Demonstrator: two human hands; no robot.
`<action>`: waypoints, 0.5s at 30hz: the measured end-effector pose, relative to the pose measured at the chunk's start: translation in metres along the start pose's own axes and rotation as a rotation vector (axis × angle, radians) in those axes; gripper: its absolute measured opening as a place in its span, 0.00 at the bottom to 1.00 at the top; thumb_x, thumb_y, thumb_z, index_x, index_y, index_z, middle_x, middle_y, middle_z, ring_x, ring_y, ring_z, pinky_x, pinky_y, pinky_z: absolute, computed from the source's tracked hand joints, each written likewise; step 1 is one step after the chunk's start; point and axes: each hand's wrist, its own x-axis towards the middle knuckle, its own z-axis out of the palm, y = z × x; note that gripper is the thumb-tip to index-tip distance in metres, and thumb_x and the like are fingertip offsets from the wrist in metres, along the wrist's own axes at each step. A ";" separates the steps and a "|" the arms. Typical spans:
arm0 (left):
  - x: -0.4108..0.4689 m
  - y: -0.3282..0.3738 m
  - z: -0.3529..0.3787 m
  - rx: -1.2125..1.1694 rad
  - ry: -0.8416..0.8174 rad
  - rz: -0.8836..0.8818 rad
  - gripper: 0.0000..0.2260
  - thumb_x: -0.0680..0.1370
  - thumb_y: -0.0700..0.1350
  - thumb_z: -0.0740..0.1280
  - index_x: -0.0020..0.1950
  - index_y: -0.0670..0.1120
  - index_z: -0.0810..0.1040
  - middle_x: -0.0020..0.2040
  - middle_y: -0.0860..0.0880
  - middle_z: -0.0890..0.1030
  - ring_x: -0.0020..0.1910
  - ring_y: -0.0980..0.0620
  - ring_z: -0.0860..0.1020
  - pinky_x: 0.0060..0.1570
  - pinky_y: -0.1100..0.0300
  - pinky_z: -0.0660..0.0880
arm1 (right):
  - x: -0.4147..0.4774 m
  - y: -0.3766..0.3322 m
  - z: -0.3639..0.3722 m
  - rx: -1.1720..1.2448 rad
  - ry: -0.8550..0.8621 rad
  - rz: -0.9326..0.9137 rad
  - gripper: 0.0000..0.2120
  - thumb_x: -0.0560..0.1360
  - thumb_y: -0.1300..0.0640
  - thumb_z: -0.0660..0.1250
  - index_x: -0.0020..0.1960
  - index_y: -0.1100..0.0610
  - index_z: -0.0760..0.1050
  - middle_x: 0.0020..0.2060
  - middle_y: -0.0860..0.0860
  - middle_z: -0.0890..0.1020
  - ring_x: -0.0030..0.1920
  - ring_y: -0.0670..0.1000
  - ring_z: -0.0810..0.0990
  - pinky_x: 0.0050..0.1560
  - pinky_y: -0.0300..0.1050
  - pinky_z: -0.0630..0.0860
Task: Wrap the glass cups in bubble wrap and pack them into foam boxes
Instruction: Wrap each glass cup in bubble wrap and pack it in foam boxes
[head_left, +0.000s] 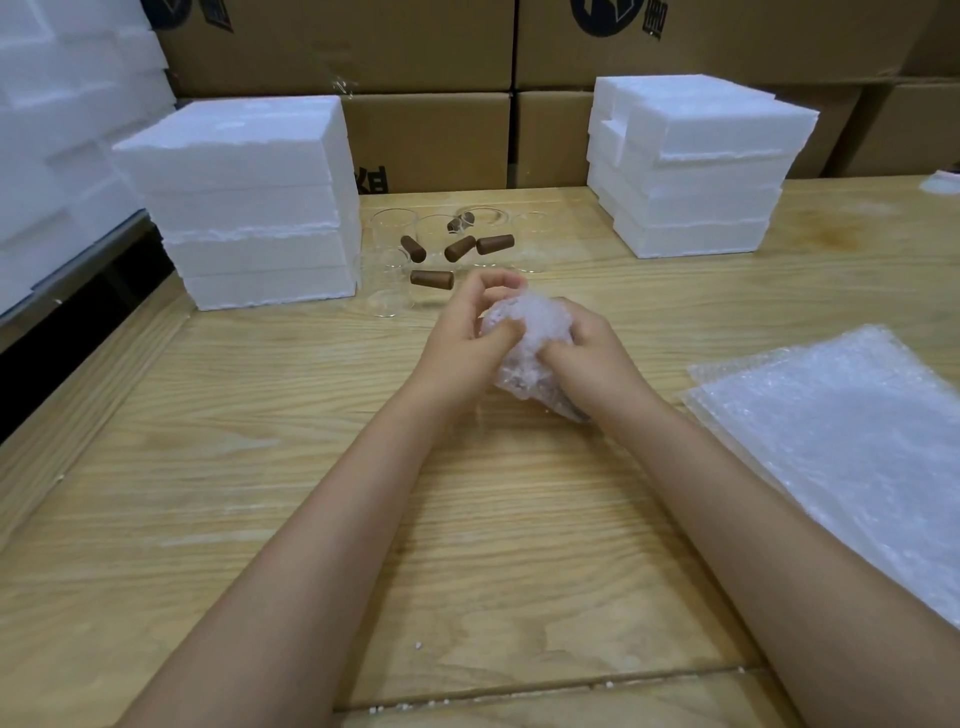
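A glass cup bundled in bubble wrap (524, 343) sits between both hands above the middle of the wooden table (260, 467). My left hand (467, 332) pinches the wrap at the bundle's left side. My right hand (592, 353) grips the bundle from the right. A brown handle shows faintly through the wrap at the bottom. Several bare glass cups (395, 228) with brown handles (431, 279) lie beyond the hands. A pile of flat bubble wrap sheets (841, 431) lies at the right. Stacks of white foam boxes stand at the back left (244, 202) and back right (696, 166).
Brown cardboard cartons (431, 140) form a wall behind the table. More white foam pieces (57, 130) are piled at the far left, off the table. Small foam crumbs (415, 646) dot the near part of the table.
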 end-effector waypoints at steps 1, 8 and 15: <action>0.000 -0.001 0.000 0.036 0.023 0.016 0.19 0.74 0.29 0.59 0.54 0.52 0.74 0.51 0.52 0.78 0.42 0.61 0.80 0.37 0.63 0.77 | -0.003 0.000 0.000 0.021 -0.022 -0.019 0.14 0.66 0.59 0.61 0.51 0.51 0.77 0.41 0.49 0.82 0.44 0.51 0.81 0.42 0.44 0.76; 0.000 -0.010 0.004 0.258 0.228 0.074 0.24 0.68 0.28 0.62 0.48 0.59 0.74 0.45 0.59 0.79 0.42 0.69 0.77 0.38 0.74 0.72 | -0.007 -0.003 0.003 0.022 0.020 -0.096 0.09 0.77 0.58 0.66 0.57 0.53 0.74 0.52 0.47 0.80 0.53 0.48 0.80 0.54 0.45 0.77; -0.005 -0.003 0.012 0.017 0.031 -0.114 0.28 0.66 0.40 0.67 0.66 0.49 0.70 0.56 0.44 0.79 0.51 0.46 0.81 0.48 0.51 0.80 | -0.010 -0.008 0.001 -0.058 0.319 -0.212 0.21 0.69 0.69 0.62 0.45 0.41 0.70 0.44 0.39 0.76 0.41 0.32 0.75 0.36 0.24 0.69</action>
